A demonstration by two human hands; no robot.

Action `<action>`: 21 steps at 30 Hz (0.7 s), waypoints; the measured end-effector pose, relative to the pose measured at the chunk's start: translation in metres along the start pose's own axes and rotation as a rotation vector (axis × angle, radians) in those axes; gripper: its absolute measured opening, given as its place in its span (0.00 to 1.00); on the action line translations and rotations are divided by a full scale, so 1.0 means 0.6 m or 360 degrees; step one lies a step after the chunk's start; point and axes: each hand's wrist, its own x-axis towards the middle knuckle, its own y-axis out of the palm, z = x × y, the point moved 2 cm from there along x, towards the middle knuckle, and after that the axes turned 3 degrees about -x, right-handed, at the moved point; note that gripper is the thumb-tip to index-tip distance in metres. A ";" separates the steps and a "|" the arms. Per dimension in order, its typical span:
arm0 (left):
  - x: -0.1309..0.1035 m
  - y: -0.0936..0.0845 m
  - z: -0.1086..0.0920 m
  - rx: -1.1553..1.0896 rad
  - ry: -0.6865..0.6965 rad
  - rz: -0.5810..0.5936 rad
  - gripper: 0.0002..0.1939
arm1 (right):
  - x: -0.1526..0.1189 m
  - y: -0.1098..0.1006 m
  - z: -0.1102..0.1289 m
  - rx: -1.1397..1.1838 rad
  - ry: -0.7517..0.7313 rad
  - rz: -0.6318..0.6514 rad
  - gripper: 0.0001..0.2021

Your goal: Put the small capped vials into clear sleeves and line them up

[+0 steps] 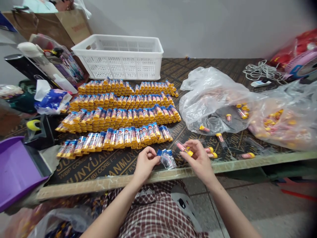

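Observation:
My right hand [198, 160] pinches a small clear tube [181, 146] with a pink label and a yellow cap, tilted over the table's front edge. Facing it, my left hand [146, 164] has thumb and forefinger pressed together at a small blue piece [158, 152], partly hidden by the fingertips. Between the hands lies a little heap of clear plastic pieces [168, 161] with blue ends. Loose yellow-capped tubes [210, 155] rest just right of my right hand. Beyond my left hand, stacked tubes [126, 136] with blue tops and yellow bottoms stand in long rows.
A white plastic basket [123, 64] sits behind the rows. On the right, clear plastic bags [210, 99] hold more yellow-capped tubes, near a white cable [262, 71] and a pink fan [303, 64]. A purple dustpan [19, 168] and a tape dispenser [41, 132] are at left.

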 end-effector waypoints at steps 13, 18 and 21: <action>-0.018 -0.032 -0.002 -0.0765 -0.0358 -0.0282 0.17 | -0.042 0.009 0.030 -0.0213 -0.0339 -0.0280 0.11; -0.017 -0.041 0.011 -0.0691 -0.0362 -0.0298 0.18 | 0.044 -0.125 -0.055 -0.0508 -0.0129 -0.1053 0.12; -0.014 -0.040 0.013 -0.0661 -0.0413 -0.0294 0.19 | 0.103 -0.262 -0.113 -0.0686 0.0001 -0.1431 0.16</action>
